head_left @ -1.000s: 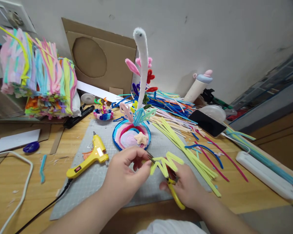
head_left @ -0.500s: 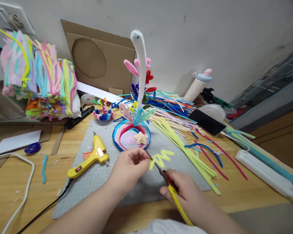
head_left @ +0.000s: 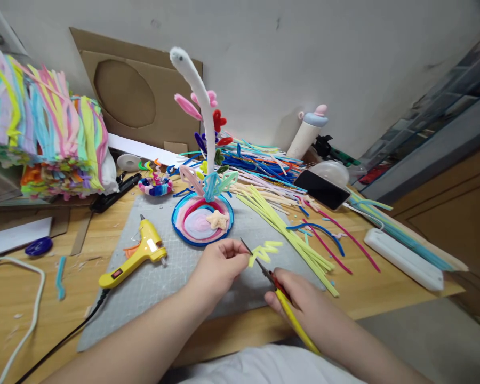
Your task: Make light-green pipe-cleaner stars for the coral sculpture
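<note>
My left hand (head_left: pixel 222 261) is closed in a pinch at the near side of the grey cutting mat. At its fingertips is the end of a pale yellow zigzag pipe cleaner (head_left: pixel 264 253); the fingers hide the held part. My right hand (head_left: pixel 298 293) grips scissors (head_left: pixel 270 274) with thin dark blades and red and yellow handles. The blades lie across the zigzag, beside my left fingertips; whether they touch it I cannot tell. Just beyond stands a round fuzzy base (head_left: pixel 178 216) bearing a beige star (head_left: pixel 217 220), colourful loops and a tall white curved stem (head_left: pixel 200 90).
A yellow glue gun (head_left: pixel 136 258) lies on the mat (head_left: pixel 120 309) at left. Yellow-green pipe cleaners (head_left: pixel 288 229) lie to the right, near a phone (head_left: pixel 324 189) and white power strip (head_left: pixel 404 258). Pipe-cleaner bundles (head_left: pixel 64 122) and cut cardboard (head_left: pixel 172 80) stand behind.
The view has turned, so the scene sits further left. Both hands keep almost the same pose, with the scissors still at the zigzag pipe cleaner.
</note>
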Motion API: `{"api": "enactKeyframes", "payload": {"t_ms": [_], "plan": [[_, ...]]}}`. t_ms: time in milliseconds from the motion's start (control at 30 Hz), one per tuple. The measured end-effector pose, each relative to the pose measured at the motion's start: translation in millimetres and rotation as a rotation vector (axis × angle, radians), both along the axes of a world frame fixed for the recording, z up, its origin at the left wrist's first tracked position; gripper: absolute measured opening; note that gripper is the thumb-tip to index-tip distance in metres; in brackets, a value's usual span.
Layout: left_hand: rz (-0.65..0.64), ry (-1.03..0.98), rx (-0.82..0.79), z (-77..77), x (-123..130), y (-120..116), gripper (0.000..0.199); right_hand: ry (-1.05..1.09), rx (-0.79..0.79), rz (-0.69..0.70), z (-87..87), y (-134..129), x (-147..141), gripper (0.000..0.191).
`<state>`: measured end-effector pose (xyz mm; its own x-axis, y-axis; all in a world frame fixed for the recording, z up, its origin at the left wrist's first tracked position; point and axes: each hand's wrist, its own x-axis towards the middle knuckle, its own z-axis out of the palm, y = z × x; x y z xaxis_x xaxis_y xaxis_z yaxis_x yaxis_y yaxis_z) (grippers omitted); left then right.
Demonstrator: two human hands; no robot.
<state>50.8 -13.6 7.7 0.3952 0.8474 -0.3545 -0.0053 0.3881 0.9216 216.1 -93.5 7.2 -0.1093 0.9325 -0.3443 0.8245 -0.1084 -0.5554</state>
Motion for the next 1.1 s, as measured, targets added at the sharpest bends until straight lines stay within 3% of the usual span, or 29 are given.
{"api": "enactKeyframes", "payload": {"t_ms": [267, 567, 933, 1100], "plan": [[-0.091, 0.031, -0.009, -7.7, 24, 14, 0.006, -0.003, 0.004, -0.048, 0.2, 1, 15, 0.038], [-0.131, 0.019, -0.050, -20.9, 51, 22, 0.008, -0.056, 0.006, -0.066, -13.0, 6, 40, 0.039], [-0.113, 0.052, -0.060, -27.1, 44, 16, 0.009, -0.056, -0.023, -0.038, -6.5, 10, 41, 0.042], [-0.108, 0.078, -0.032, -17.5, 25, 13, 0.009, -0.273, -0.043, -0.047, 1.9, 15, 47, 0.038]]}}
